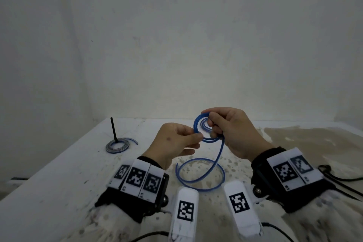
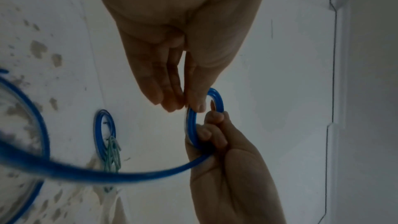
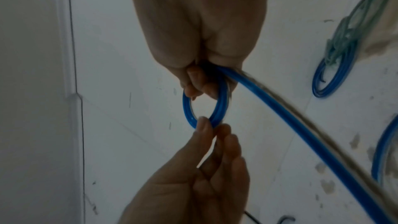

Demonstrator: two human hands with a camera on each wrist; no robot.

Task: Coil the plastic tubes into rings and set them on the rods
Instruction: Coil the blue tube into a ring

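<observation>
Both hands hold a blue plastic tube point(image 1: 195, 125) above the white table, wound into a small ring point(image 3: 219, 106). My left hand point(image 1: 198, 136) pinches the ring's near-left edge between thumb and fingertips point(image 2: 191, 106). My right hand point(image 1: 213, 124) grips the ring's other side with fingers curled through it point(image 3: 200, 84). The tube's free tail point(image 1: 221, 147) hangs from the right hand and lies in a wide loop on the table. At the far left stands a thin black rod point(image 1: 113, 127) with a grey and blue coil point(image 1: 115, 148) around its base.
The white table point(image 1: 59, 163) is stained and speckled, with a brownish patch on the right. Another blue coil tangled with green tubes point(image 2: 104, 134) lies on the table beyond the hands point(image 3: 336, 67). A white wall closes the back; black cables trail at the lower right.
</observation>
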